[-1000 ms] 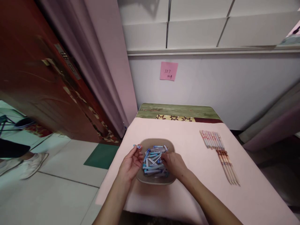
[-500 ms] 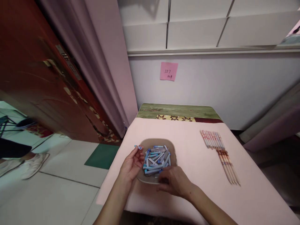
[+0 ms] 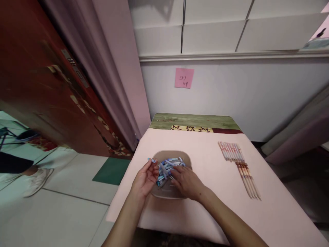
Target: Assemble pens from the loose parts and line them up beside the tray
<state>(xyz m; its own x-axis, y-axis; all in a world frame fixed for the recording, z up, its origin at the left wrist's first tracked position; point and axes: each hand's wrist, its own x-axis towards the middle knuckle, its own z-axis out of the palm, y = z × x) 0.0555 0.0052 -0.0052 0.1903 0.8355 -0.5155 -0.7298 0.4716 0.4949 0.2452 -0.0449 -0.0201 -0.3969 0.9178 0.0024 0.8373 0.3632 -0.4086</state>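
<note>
A grey-brown tray with rounded corners holds a heap of blue and white pens. At the tray's left rim, my left hand pinches a small blue pen cap between thumb and forefinger, its other fingers loosely curled. My right hand reaches over the tray's right side with its fingers stretched out among the pens. The fingertips touch the heap, and no single pen shows in their grip. Part of the heap is hidden beneath that hand.
On the pink-covered table, a row of red and white pens lies right of the tray. Several orange-brown pens lie just below that row. A pink note is stuck on the wall. At left, a person's shoe shows beside the red door.
My right hand has moved up from the tray's near right corner into the heap, its fingers now extended. The pens have shifted toward the tray's far side. My left hand keeps the cap.
</note>
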